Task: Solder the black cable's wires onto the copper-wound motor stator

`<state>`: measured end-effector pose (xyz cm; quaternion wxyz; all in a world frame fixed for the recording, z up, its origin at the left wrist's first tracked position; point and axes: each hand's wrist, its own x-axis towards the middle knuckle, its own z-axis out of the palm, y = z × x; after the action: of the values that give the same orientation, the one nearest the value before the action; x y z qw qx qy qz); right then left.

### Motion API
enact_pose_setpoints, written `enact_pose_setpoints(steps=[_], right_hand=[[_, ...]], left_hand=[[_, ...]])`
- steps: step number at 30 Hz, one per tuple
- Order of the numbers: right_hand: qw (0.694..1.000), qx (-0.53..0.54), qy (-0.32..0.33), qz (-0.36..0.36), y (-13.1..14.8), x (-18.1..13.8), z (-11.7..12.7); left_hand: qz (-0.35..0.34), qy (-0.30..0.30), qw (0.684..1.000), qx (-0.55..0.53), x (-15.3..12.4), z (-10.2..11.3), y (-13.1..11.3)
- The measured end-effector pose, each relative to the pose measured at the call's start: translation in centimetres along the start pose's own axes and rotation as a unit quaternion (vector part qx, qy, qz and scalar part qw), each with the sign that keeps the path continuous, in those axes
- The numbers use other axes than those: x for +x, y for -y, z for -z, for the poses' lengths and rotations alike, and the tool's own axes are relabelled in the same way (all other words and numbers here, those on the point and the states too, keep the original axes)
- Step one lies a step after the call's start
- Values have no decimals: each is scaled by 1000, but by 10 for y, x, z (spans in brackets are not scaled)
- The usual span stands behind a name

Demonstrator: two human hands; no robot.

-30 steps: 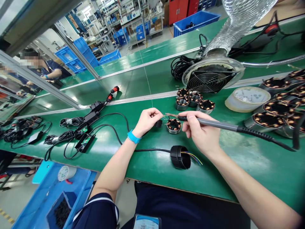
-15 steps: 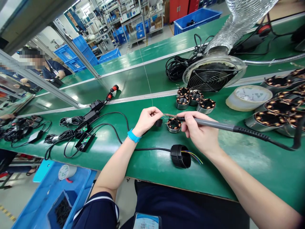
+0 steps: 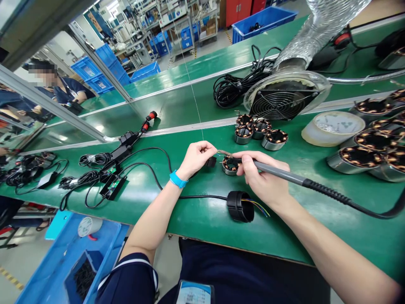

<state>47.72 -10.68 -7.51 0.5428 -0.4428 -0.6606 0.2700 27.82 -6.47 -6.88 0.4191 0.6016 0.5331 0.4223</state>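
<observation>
My left hand, with a blue band at its wrist, is closed in a pinch on a thin solder wire that comes down from above. My right hand grips a grey soldering iron like a pen. The iron's tip points left and meets the fingertips' area of my left hand, where fine wire ends show; exact contact is too small to tell. Just below the tip sits a small motor stator with copper windings. Nearer me, a black cylindrical housing lies on its side, coloured wires coming out of it.
Several stators stand behind my right hand, larger ones at the right beside a white tape roll. A fume extractor fan with a foil duct stands behind. Cabled black boxes lie left. A person sits far left.
The soldering iron's handle and cable have dipped lower on the right, and my right hand has shifted very slightly left. My left hand stays almost where it was, still pinching.
</observation>
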Motion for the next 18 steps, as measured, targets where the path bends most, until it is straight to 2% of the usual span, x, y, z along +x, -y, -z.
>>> enact_pose_setpoints(steps=[7,18], right_hand=[[998,50,-35,-30,-3,0,3],[996,69,-41,-44,-7,0,2]], left_hand=[[-6,2,1000,-4,0,0,0],[-4,2,1000,-10,0,0,0]])
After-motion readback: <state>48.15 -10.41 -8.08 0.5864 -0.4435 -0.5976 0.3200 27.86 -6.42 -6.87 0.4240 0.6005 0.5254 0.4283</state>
